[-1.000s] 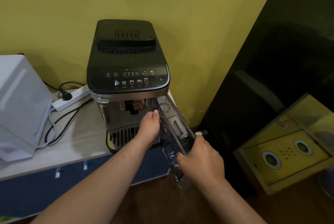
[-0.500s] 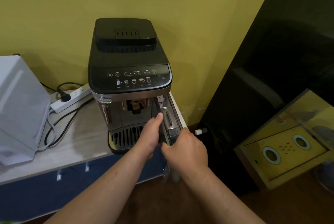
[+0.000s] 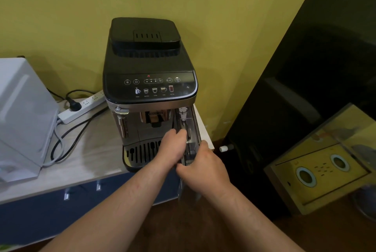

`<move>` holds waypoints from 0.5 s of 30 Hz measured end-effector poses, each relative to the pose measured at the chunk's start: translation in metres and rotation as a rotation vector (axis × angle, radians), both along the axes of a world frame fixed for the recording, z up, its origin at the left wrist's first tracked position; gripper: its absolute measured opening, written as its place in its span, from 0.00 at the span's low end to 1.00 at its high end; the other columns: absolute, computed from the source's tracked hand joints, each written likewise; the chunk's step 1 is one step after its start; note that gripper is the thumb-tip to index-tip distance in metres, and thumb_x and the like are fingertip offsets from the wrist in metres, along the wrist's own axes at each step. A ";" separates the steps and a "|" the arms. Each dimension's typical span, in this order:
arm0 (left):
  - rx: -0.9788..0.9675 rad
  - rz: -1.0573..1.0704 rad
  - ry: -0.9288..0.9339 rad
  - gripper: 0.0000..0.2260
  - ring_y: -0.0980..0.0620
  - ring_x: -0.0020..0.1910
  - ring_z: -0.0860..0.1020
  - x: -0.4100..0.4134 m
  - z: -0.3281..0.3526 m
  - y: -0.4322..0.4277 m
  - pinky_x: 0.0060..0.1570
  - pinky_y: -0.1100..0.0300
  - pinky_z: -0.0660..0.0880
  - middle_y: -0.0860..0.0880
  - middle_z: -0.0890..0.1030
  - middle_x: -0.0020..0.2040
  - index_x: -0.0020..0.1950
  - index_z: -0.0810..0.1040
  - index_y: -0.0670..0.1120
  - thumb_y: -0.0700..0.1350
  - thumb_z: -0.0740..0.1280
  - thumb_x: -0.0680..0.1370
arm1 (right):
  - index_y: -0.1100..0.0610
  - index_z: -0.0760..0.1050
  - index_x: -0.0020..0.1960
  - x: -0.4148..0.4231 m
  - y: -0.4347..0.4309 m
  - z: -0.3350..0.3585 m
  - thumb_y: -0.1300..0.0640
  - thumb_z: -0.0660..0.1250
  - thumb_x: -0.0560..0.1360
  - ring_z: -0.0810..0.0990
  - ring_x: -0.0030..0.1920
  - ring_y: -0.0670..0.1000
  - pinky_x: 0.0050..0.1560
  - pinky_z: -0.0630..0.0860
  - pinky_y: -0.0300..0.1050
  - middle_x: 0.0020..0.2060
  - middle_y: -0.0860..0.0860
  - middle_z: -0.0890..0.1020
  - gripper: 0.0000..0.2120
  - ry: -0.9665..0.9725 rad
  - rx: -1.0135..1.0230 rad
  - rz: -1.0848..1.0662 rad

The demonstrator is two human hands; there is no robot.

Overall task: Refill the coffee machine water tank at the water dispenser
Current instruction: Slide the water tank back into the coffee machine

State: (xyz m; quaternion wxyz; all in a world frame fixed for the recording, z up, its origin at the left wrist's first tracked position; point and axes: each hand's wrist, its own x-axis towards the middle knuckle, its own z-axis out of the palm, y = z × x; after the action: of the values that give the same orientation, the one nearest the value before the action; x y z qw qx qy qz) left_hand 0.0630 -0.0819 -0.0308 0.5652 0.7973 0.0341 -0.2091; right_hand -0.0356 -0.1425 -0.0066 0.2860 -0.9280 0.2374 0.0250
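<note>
A black and silver coffee machine [image 3: 150, 72] stands on a pale counter against the yellow wall. Its clear water tank [image 3: 188, 127] sits in the slot on the machine's right front side, with only its front end sticking out. My left hand [image 3: 173, 148] curls its fingers around the tank's left edge near the handle. My right hand [image 3: 203, 168] grips the tank's front end from the right and below. The tank's lower part is hidden behind both hands.
A white box-shaped appliance [image 3: 22, 117] stands at the left of the counter [image 3: 91, 150]. A white power strip [image 3: 81, 107] with black cables lies behind it. A tall black cabinet [image 3: 305, 99] is at the right, with a yellow-topped box [image 3: 325, 162] on the floor.
The tank stuck far out of the machine at an angle a second ago. Both hands have pushed it back into its slot, and it now stands nearly straight.
</note>
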 end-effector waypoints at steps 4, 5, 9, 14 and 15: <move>-0.046 -0.027 0.072 0.22 0.47 0.46 0.78 0.009 0.002 0.002 0.47 0.53 0.74 0.43 0.80 0.49 0.56 0.78 0.37 0.54 0.59 0.76 | 0.52 0.66 0.58 0.013 -0.006 0.001 0.41 0.71 0.66 0.81 0.47 0.52 0.37 0.75 0.45 0.47 0.48 0.79 0.27 -0.009 0.008 -0.010; -0.069 -0.030 0.097 0.28 0.44 0.50 0.80 0.011 0.002 0.003 0.55 0.48 0.77 0.42 0.82 0.52 0.59 0.78 0.38 0.59 0.59 0.73 | 0.52 0.67 0.57 0.016 -0.008 0.001 0.41 0.71 0.66 0.81 0.46 0.52 0.37 0.76 0.45 0.46 0.48 0.80 0.27 -0.008 0.014 -0.005; -0.084 -0.075 0.136 0.36 0.43 0.55 0.83 0.014 0.000 0.007 0.63 0.43 0.76 0.43 0.84 0.56 0.62 0.80 0.42 0.68 0.58 0.67 | 0.51 0.67 0.56 0.025 -0.017 0.003 0.40 0.70 0.65 0.81 0.45 0.52 0.41 0.81 0.51 0.45 0.47 0.80 0.26 -0.006 0.003 0.018; -0.110 -0.087 0.140 0.22 0.47 0.42 0.83 0.014 0.004 0.021 0.56 0.48 0.79 0.47 0.85 0.42 0.47 0.82 0.43 0.59 0.59 0.78 | 0.50 0.68 0.56 0.027 -0.024 0.003 0.40 0.70 0.64 0.81 0.44 0.52 0.40 0.81 0.48 0.44 0.47 0.81 0.26 -0.014 -0.014 0.036; -0.048 -0.104 0.085 0.20 0.47 0.38 0.80 0.011 0.009 0.027 0.50 0.46 0.78 0.46 0.81 0.38 0.42 0.80 0.42 0.57 0.60 0.78 | 0.50 0.68 0.56 0.028 -0.026 0.004 0.41 0.70 0.64 0.81 0.44 0.52 0.38 0.79 0.47 0.44 0.47 0.81 0.25 -0.010 -0.022 0.035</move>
State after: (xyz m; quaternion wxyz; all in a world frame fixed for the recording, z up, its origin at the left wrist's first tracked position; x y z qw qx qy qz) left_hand 0.0737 -0.0551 -0.0218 0.5706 0.7746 0.0116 -0.2726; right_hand -0.0081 -0.1681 -0.0027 0.2763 -0.9353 0.2199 0.0228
